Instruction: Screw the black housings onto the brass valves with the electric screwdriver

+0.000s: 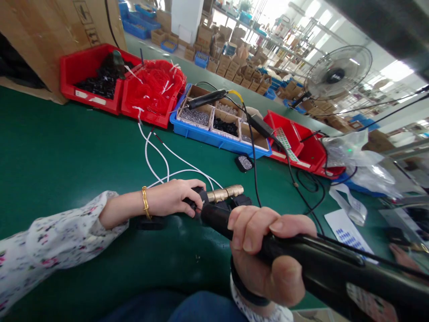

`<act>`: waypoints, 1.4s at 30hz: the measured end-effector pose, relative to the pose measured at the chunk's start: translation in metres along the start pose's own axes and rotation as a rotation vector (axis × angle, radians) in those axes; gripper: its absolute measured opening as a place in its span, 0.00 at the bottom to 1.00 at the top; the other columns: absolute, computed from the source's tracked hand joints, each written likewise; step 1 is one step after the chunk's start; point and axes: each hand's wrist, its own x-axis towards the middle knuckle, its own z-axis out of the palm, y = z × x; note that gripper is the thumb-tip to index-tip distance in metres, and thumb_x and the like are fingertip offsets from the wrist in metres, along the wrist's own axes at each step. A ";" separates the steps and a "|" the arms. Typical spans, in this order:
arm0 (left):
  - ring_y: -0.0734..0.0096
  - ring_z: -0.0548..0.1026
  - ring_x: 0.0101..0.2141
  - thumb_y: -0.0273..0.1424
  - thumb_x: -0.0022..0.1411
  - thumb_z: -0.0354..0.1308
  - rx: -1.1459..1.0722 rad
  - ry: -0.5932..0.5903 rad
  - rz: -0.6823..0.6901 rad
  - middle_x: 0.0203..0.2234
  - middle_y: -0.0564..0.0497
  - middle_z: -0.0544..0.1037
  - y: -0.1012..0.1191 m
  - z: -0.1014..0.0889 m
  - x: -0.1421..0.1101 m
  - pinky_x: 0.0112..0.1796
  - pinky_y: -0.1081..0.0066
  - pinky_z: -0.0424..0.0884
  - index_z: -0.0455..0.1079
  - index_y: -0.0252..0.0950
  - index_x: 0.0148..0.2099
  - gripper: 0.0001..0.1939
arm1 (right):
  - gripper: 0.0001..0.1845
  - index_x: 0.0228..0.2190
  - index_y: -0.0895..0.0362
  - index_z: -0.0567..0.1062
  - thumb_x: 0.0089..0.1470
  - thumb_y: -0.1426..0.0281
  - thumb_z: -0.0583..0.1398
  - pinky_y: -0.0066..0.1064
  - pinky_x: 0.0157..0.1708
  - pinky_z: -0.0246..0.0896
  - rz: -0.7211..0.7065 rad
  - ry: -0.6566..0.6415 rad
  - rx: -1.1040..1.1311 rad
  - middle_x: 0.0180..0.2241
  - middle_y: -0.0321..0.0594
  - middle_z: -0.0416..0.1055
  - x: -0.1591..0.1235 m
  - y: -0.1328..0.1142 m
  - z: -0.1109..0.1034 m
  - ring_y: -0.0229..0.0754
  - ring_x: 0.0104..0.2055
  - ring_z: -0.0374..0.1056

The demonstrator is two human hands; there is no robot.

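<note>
Bright, even daylight, coming from the far right where the tall windows [318,27] blow out to white. Green felt surface [67,147] evenly lit, only soft shadow under my left hand [174,197] and forearm. Slight glare on the glossy black power screwdriver [321,264] in my right hand [268,255]. Strong wide-angle warp: surface edge and shelves bend, right side smears. Dark blurred band across the top right corner. Centre sharp, background shelving soft.

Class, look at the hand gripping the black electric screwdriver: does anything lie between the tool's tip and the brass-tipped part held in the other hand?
Nothing visible does: the black electric screwdriver in the right hand already meets the brass-tipped part held by the left hand.
</note>
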 end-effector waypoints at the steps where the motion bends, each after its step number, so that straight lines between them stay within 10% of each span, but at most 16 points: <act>1: 0.68 0.72 0.42 0.25 0.53 0.61 0.124 -0.010 0.008 0.50 0.52 0.66 0.008 0.003 0.000 0.43 0.72 0.68 0.74 0.42 0.37 0.08 | 0.12 0.33 0.52 0.61 0.53 0.60 0.59 0.32 0.21 0.55 0.010 0.009 -0.004 0.17 0.26 0.60 -0.004 -0.003 -0.008 0.34 0.16 0.57; 7: 0.64 0.68 0.47 0.23 0.65 0.42 0.537 0.404 0.190 0.46 0.44 0.71 0.057 0.057 -0.027 0.46 0.63 0.68 0.66 0.35 0.48 0.15 | 0.12 0.36 0.55 0.63 0.53 0.64 0.59 0.34 0.24 0.55 0.071 0.059 -0.079 0.19 0.29 0.61 -0.042 -0.019 -0.069 0.35 0.18 0.58; 16: 0.69 0.67 0.36 0.22 0.58 0.54 0.139 0.201 -0.155 0.33 0.51 0.70 0.042 0.137 -0.050 0.36 0.71 0.67 0.68 0.36 0.37 0.06 | 0.11 0.39 0.54 0.62 0.53 0.68 0.58 0.34 0.26 0.56 0.137 0.132 -0.093 0.20 0.30 0.62 -0.081 -0.012 -0.095 0.36 0.21 0.59; 31: 0.71 0.65 0.29 0.22 0.61 0.47 0.406 0.275 -0.046 0.25 0.51 0.67 0.045 0.139 -0.040 0.33 0.70 0.67 0.64 0.34 0.29 0.09 | 0.11 0.39 0.55 0.63 0.54 0.69 0.59 0.34 0.25 0.56 0.111 0.176 -0.092 0.20 0.29 0.63 -0.085 -0.008 -0.093 0.36 0.21 0.59; 38: 0.72 0.69 0.33 0.20 0.57 0.55 0.540 0.651 0.076 0.30 0.50 0.71 0.044 0.085 -0.101 0.37 0.72 0.69 0.66 0.34 0.35 0.05 | 0.12 0.40 0.55 0.63 0.54 0.70 0.59 0.34 0.24 0.55 0.123 0.163 -0.066 0.20 0.31 0.62 -0.085 -0.006 -0.096 0.36 0.20 0.59; 42: 0.61 0.67 0.50 0.20 0.55 0.57 0.699 0.616 0.051 0.45 0.42 0.71 0.017 0.059 -0.135 0.47 0.63 0.69 0.66 0.33 0.37 0.07 | 0.12 0.40 0.56 0.63 0.53 0.71 0.59 0.34 0.24 0.56 0.131 0.168 -0.055 0.20 0.31 0.63 -0.084 -0.006 -0.095 0.36 0.21 0.59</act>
